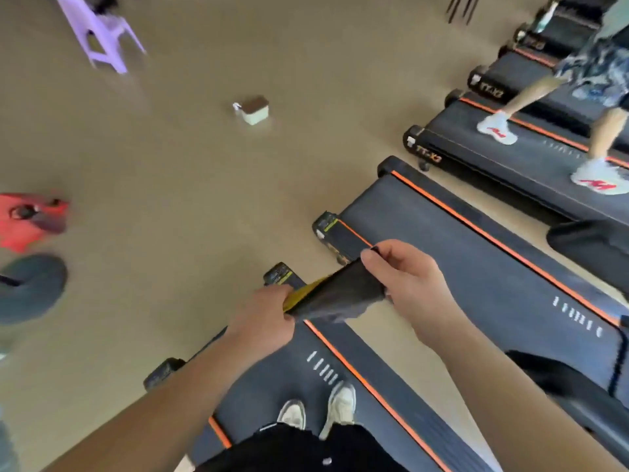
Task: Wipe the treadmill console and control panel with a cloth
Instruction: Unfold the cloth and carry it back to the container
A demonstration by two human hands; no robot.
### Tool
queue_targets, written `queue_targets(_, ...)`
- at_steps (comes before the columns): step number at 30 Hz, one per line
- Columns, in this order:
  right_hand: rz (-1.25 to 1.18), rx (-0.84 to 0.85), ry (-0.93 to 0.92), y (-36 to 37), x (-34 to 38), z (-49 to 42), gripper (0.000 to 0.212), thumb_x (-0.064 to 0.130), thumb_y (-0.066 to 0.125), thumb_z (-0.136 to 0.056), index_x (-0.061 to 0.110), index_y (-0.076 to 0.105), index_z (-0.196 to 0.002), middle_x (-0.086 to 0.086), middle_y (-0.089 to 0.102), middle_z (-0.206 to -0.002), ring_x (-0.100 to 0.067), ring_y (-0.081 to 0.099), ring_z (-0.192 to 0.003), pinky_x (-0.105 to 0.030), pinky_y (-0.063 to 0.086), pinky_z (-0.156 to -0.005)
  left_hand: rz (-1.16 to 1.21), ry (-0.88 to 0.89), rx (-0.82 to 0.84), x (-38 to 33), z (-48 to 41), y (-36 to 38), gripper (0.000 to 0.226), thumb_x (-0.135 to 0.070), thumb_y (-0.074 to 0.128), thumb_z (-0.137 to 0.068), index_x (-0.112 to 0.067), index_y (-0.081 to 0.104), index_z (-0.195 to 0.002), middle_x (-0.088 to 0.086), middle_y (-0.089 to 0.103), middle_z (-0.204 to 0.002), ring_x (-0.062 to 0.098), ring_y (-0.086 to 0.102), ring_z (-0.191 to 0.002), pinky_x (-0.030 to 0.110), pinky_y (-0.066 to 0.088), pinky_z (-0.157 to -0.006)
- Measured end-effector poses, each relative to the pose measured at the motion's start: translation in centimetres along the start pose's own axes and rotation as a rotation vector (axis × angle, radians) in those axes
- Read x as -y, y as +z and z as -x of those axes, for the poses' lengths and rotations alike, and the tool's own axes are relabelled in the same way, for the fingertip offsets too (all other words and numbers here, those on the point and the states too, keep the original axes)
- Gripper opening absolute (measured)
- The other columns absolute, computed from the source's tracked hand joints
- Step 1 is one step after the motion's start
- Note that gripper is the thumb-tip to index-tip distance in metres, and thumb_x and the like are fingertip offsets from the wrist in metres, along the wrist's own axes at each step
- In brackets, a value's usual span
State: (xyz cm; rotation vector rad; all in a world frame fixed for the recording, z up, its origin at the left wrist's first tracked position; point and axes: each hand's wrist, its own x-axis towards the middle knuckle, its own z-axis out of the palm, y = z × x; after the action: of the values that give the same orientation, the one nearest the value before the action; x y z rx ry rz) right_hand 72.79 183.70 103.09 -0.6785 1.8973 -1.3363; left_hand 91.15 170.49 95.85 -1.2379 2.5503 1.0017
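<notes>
Black cloth [340, 294] held over the treadmill [282, 379]
Left hand [262, 318] and right hand [405, 277] each pinch 1 end.

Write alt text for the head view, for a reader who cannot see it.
The left hand and right hand hold a dark cloth with a yellow edge stretched between them, above the black treadmill belt on which the person stands in white shoes. More treadmills lie to the right, one with another person on it.

The one wide-angle view looks steeply down from head height onto a black, orange-edged rubber treadmill belt [272, 383] and smooth tan floor [187, 199].
</notes>
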Motion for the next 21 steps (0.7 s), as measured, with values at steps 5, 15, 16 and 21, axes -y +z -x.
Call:
queue_targets(5, 0.022, 0.142, -0.045, 3.6, 2.0, -8.1, 0.039, 0.036, 0.070, -0.093, -0.001, 0.057, -0.086, -0.023, 0.044, -0.077, -0.018, 0.040, -0.072, -0.035, 0.033, -0.070, 0.300, -0.192, -0.220, 3.7, -2.5, -3.8, 0.029, 0.001, 0.062, -0.076, -0.027, 0.057, -0.085, -0.005, 0.062, -0.085, 0.014, 0.057, -0.074, 0.016, 0.038, -0.057)
queue_targets(15, 0.135, 0.234, -0.064, 14.9, 7.5, -25.3, 0.015, 0.025, 0.070, -0.095, 0.015, 0.073, -0.085, 0.008, 0.059, -0.070, -0.006, 0.052, -0.068, -0.016, 0.042, -0.062, 0.856, -0.356, -0.401, 10.3, -9.4, -15.3, 0.034, 0.013, 0.049, -0.086, -0.006, 0.076, -0.094, 0.005, 0.067, -0.074, 0.002, 0.056, -0.059, 0.013, 0.044, -0.055)
queue_targets(16, 0.136, 0.253, -0.068, 16.6, 8.2, -27.4, 0.014, 0.025, 0.070, -0.095, 0.017, 0.074, -0.086, 0.010, 0.061, -0.070, -0.006, 0.055, -0.069, -0.017, 0.045, -0.065, 0.877, -0.364, -0.435, 11.5, -10.7, -16.6, 0.036, 0.014, 0.047, -0.087, -0.007, 0.076, -0.094, 0.001, 0.069, -0.074, 0.001, 0.057, -0.059, 0.015, 0.046, -0.057)
queue_targets(21, 0.151, 0.286, -0.091, 24.6, 11.8, -37.1, 0.012, 0.026, 0.070, -0.095, 0.022, 0.075, -0.085, 0.015, 0.068, -0.069, 0.001, 0.061, -0.067, -0.027, 0.050, -0.071, 0.829, -0.394, -0.500, 18.2, -18.0, -23.0, 0.032, 0.000, 0.047, -0.095, -0.021, 0.071, -0.091, 0.002, 0.069, -0.078, 0.017, 0.059, -0.071, 0.035, 0.048, -0.068)
